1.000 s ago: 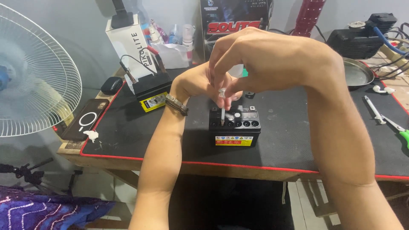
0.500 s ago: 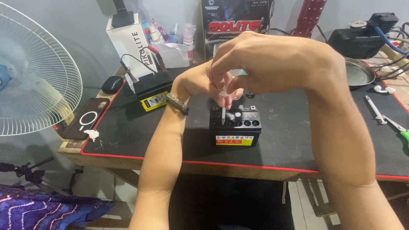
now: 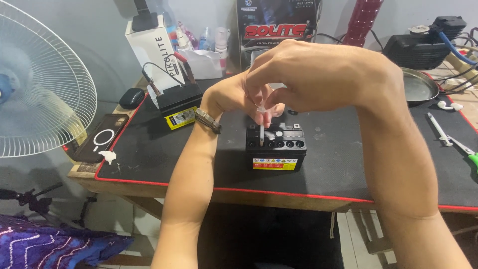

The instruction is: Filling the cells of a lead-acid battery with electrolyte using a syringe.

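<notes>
A wooden bench is seen against a pale wall, covered by a black mat with a red edge. A white wire-caged fan is placed at the far left, beside the bench. Behind the mat, a tall white box, a dark printed carton and a black machine with a blue hose are lined up along the wall, with a round metal dish near the machine. A dark phone is laid at the left edge of the bench.

A small black battery with a yellow label is set upright near the middle of the mat; a second black battery, with clip leads attached, is set further back to the left.

Both hands are held over the middle battery. The right hand is curled, and its fingers are pinched shut on the top of a thin white tube, which is held upright with its lower end at the leftmost opening in the battery's top. The left hand is largely hidden behind the right; its fingers are bent close to the tube's top, but it cannot be told whether anything is gripped. A metal watch band is worn on the left wrist.
</notes>
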